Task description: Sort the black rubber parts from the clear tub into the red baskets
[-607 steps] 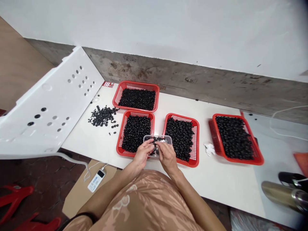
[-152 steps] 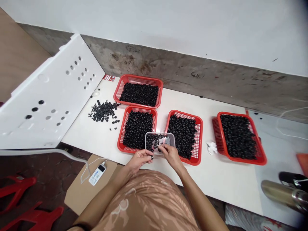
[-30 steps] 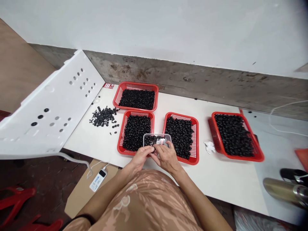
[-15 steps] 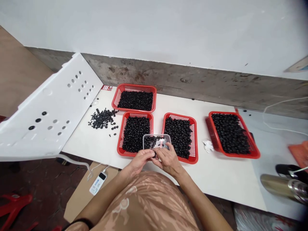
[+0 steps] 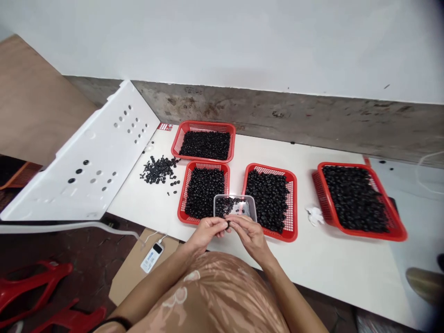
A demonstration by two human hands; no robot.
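A long white tabletop (image 5: 347, 277) is carrying the work, with one white perforated plastic board (image 5: 104, 138) propped at its left end. Four red mesh baskets are standing on it: a back basket (image 5: 203, 124), a middle basket (image 5: 183, 194) directly in front of that, a centre-right basket (image 5: 293, 203) beside the middle one, and a far-right basket (image 5: 347, 165) set well apart. All four are filled with small black rings, too many to count. One loose pile of black pieces (image 5: 159, 169) is lying left of the baskets, and one crumpled white tissue (image 5: 315, 216) is lying just beside the far-right basket.

One clear plastic tub (image 5: 235, 196) is sitting across the gap between the middle and centre-right baskets, holding a shallow layer of black rings. Just in front of its near edge, the left hand (image 5: 208, 233) and right hand (image 5: 249, 233) are coming together, their fingertips pinching one small black ring (image 5: 228, 225), which is mostly hidden between them.
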